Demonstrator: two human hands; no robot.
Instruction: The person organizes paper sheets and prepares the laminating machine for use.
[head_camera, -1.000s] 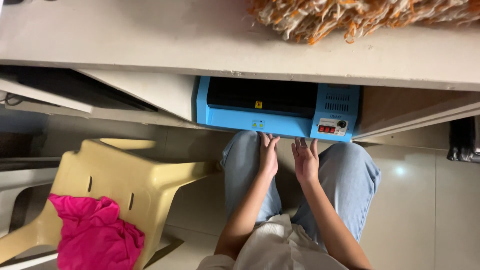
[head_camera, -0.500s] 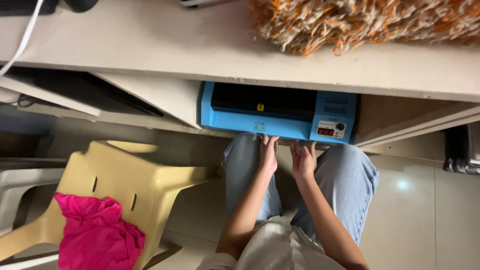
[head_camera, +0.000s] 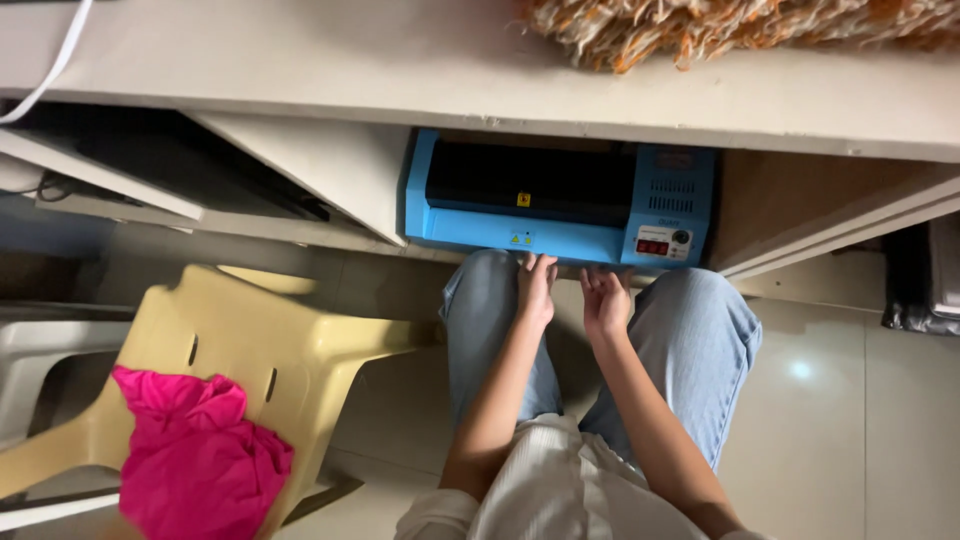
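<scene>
At the far left a crumpled bright pink cloth (head_camera: 195, 460) lies on the seat of a pale yellow plastic chair (head_camera: 250, 340). Right of it, above blue-jeaned knees (head_camera: 690, 330), the left hand (head_camera: 537, 288) and right hand (head_camera: 605, 300) reach side by side, empty with fingers loosely extended, a small gap between them. Their fingertips sit at the front edge of the blue boxy laminating machine (head_camera: 560, 205), which stands on a shelf under the off-white desktop (head_camera: 400, 60).

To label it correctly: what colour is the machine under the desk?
Bright blue with a black top panel; the head view shows it.
</scene>
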